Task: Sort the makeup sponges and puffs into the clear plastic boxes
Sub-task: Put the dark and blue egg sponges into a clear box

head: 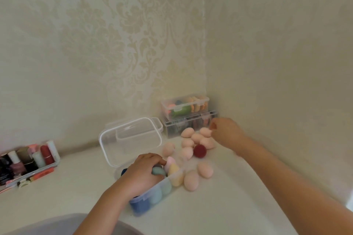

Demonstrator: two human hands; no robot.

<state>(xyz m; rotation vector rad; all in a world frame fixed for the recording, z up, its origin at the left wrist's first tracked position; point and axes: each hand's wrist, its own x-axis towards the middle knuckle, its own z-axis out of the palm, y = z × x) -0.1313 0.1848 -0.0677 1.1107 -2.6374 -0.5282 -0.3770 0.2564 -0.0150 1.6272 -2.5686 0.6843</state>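
Lighting is soft, even and warm-tinted; its source is out of view. Shadows are faint, deepest in the wall [191, 74] corner behind the stacked boxes [188, 118]. The frame is slightly soft throughout; the right hand [227, 131] shows motion blur. Wide-angle bowing grows toward the edges.

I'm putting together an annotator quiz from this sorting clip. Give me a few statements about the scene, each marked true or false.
1. The left hand grips a teal sponge at the open clear box. True.
2. The two stacked boxes in the corner stand open. False: both have their lids shut.
3. One dark red sponge lies among the peach sponges. True.
4. The right hand holds the dark red sponge. False: it reaches to the peach sponges by the stacked boxes.
5. The tray of nail polish bottles stands right of the open box. False: it is to the left.
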